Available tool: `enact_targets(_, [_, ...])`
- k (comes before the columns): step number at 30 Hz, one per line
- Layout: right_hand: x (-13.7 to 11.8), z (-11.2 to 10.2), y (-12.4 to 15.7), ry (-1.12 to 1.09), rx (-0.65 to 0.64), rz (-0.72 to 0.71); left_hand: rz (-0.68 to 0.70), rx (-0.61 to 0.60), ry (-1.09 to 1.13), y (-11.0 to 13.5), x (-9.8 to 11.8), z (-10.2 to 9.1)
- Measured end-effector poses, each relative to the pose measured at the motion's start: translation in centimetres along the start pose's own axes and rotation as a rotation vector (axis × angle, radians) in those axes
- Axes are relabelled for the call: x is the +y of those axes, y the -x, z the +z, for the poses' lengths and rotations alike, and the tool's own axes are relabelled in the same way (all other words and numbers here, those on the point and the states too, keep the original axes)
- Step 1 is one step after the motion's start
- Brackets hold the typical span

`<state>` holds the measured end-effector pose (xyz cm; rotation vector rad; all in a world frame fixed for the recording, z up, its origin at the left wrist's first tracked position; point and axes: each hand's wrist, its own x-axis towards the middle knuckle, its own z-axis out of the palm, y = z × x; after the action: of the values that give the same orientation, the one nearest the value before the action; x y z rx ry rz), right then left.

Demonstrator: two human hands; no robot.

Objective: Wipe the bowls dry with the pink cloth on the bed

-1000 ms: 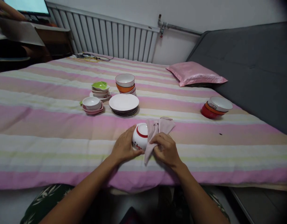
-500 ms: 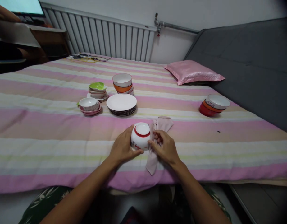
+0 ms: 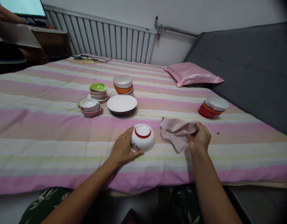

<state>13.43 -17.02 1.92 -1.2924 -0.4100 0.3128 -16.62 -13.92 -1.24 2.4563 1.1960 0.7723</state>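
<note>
My left hand (image 3: 125, 147) is closed around the left side of a white bowl (image 3: 145, 141) with a red ring near its foot. The bowl is upside down, its base facing up, over the near part of the striped bedsheet (image 3: 87, 149). To its right, my right hand (image 3: 200, 137) grips one end of a pale pink cloth (image 3: 177, 130), fingers pinched together. The cloth hangs leftward from the hand, apart from the bowl. Just beyond the bowl is a stack of white plates (image 3: 122, 104).
Small dishes (image 3: 89, 105), a green leaf-shaped dish (image 3: 98, 87) on a pile and stacked bowls (image 3: 123, 82) stand behind to the left. Another bowl stack (image 3: 213, 107) is at right, near a pink pillow (image 3: 192, 74). Cables (image 3: 89, 59) lie far back; a person's arm (image 3: 8, 14) shows top left.
My right hand has moved right, away from the bowl, drawing the pink cloth off it and spreading it out. My left hand and the bowl stay nearly in place.
</note>
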Motion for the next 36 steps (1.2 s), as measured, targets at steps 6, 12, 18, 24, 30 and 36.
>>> enact_targets(6, [-0.2,1.1,6.1,0.088,-0.255,-0.316,0.016,0.034,-0.001,0.1,0.1,0.2])
enact_targets(12, [0.0,2.2,13.6,0.343,-0.812,-0.958,0.012,0.094,-0.057,0.6,0.4,0.6])
enact_targets(18, [1.6,2.9,15.9,0.488,-1.033,-1.081,0.014,0.074,-0.082,1.1,0.2,0.9])
enact_targets(24, [1.7,2.8,15.8,0.649,-1.103,-1.1,-0.027,0.04,0.035,0.8,-0.1,0.3])
enact_targets(30, [2.4,2.5,16.2,0.807,-1.091,-1.149,-0.062,-0.008,0.055,0.6,-0.6,0.2])
enact_targets(36, [3.1,1.4,17.0,0.842,-1.028,-1.075,-0.056,-0.015,0.027,0.5,-0.3,0.1])
